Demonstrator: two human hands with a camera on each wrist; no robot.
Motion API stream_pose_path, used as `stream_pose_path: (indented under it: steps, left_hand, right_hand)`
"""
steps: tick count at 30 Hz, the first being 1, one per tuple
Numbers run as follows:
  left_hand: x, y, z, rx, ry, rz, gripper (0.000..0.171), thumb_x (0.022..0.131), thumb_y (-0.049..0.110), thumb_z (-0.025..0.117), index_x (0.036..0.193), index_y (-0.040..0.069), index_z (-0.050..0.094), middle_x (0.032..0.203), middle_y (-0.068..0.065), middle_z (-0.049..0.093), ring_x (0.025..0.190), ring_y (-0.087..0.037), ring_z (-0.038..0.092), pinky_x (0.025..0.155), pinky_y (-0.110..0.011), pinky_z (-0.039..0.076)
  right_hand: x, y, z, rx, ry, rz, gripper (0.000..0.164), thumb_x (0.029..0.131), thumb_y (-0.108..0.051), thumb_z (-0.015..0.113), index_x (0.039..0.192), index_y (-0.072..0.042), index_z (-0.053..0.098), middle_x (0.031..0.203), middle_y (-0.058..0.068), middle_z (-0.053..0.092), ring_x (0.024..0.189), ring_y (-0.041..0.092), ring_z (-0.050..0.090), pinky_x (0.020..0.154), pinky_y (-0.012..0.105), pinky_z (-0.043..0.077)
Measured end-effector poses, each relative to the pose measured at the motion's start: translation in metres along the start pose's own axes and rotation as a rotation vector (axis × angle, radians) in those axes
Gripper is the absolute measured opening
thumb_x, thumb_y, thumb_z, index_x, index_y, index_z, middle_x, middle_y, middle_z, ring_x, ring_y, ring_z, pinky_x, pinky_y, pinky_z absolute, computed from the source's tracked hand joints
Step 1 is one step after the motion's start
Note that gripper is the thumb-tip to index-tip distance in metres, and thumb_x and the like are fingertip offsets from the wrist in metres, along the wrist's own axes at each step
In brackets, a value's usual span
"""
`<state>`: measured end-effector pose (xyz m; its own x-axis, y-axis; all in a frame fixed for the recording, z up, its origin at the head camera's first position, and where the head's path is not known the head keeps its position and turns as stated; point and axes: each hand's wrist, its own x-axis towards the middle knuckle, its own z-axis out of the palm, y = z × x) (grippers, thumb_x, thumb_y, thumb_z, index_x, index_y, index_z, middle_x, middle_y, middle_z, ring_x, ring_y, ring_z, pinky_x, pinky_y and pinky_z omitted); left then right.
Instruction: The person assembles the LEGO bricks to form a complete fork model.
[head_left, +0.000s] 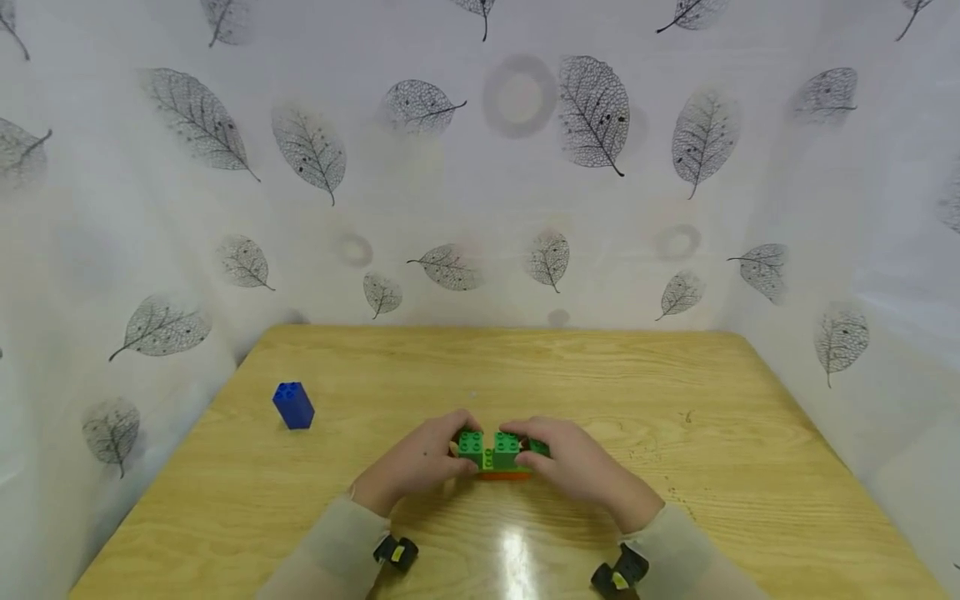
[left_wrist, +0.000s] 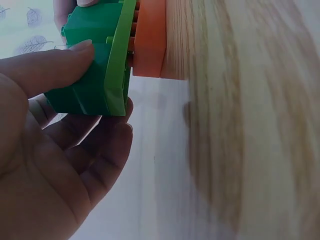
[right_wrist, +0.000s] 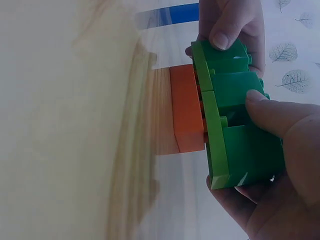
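Note:
Dark green toy bricks (right_wrist: 253,156) sit in a row on light green plates (right_wrist: 216,137) above the table's middle. Below them an orange brick (right_wrist: 187,112) rests on the table, its studs showing in a narrow gap under the plates. My left hand (head_left: 422,457) grips the left end of the green row, thumb on the near side and fingers behind. My right hand (head_left: 579,468) holds the right end, thumb against a dark green brick in the right wrist view, fingers round the far side and underneath.
A tall blue brick (head_left: 294,407) stands at the left of the wooden table (head_left: 675,383). Leaf-patterned white sheeting (head_left: 480,200) closes off the back and both sides. Black wrist cameras (head_left: 395,552) are strapped at both cuffs.

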<state>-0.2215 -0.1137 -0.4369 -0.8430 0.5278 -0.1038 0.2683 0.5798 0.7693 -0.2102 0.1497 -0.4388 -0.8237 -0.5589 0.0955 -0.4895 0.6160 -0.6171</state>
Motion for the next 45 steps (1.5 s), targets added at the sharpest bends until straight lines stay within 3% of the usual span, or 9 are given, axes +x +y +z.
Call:
stream_pose_path:
  steps: [10,17,22,26,32,38,45]
  left_hand:
    - [-0.002,0.009,-0.001,0.135,0.022,-0.010,0.032,0.086,0.019,0.082,0.108,0.025,0.059,0.102,0.009,0.064,0.089,-0.012,0.059,0.080,-0.038,0.053]
    - [-0.002,0.004,0.003,0.129,0.026,-0.022,0.034,0.087,0.019,0.081,0.113,0.022,0.060,0.100,0.011,0.063,0.089,-0.012,0.059,0.081,-0.040,0.052]
    - [-0.001,0.003,0.008,0.132,0.025,-0.005,0.038,0.090,0.026,0.077,0.125,0.021,0.062,0.113,0.010,0.063,0.102,-0.013,0.060,0.092,-0.045,0.051]
    - [0.000,0.006,0.014,0.108,0.047,0.030,0.040,0.094,0.040,0.072,0.128,0.023,0.062,0.122,0.009,0.063,0.114,-0.014,0.059,0.100,-0.046,0.047]
    - [0.002,0.013,0.019,0.072,0.091,0.016,0.024,0.095,0.041,0.069,0.115,0.026,0.066,0.109,0.014,0.063,0.101,-0.009,0.060,0.090,-0.040,0.051]
    - [0.004,0.017,0.017,0.047,0.085,0.000,0.018,0.096,0.038,0.070,0.109,0.028,0.065,0.105,0.013,0.064,0.091,-0.010,0.059,0.078,-0.036,0.051]
    - [0.005,0.016,0.016,0.043,0.078,-0.003,0.019,0.094,0.040,0.071,0.109,0.029,0.064,0.106,0.012,0.065,0.094,-0.012,0.060,0.080,-0.039,0.052]
  right_hand:
    - [0.004,0.003,0.006,0.032,-0.054,0.005,0.043,0.103,-0.023,0.060,0.145,-0.016,0.054,0.131,-0.004,0.060,0.117,0.015,0.057,0.099,0.046,0.047]
    - [0.002,0.004,0.012,0.041,-0.036,0.022,0.043,0.103,-0.029,0.060,0.144,-0.017,0.055,0.127,-0.009,0.060,0.110,0.011,0.058,0.094,0.043,0.049]
    - [-0.002,0.005,0.016,0.081,0.001,0.046,0.044,0.103,-0.041,0.057,0.143,-0.022,0.057,0.123,-0.015,0.060,0.103,0.008,0.058,0.089,0.041,0.050]
    - [-0.004,0.005,0.018,0.111,0.025,0.046,0.043,0.103,-0.044,0.056,0.141,-0.024,0.058,0.124,-0.015,0.061,0.110,0.010,0.059,0.094,0.045,0.050]
    - [-0.002,0.006,0.017,0.119,0.040,0.050,0.039,0.102,-0.042,0.059,0.135,-0.023,0.062,0.117,-0.015,0.064,0.107,0.011,0.061,0.090,0.042,0.052]
    - [0.000,0.002,0.011,0.117,0.029,0.044,0.036,0.102,-0.044,0.059,0.132,-0.024,0.063,0.115,-0.012,0.065,0.100,0.010,0.062,0.082,0.037,0.053]
    - [0.002,0.002,0.010,0.120,0.005,0.044,0.037,0.102,-0.044,0.058,0.132,-0.023,0.061,0.118,-0.011,0.064,0.106,0.012,0.061,0.088,0.040,0.052]
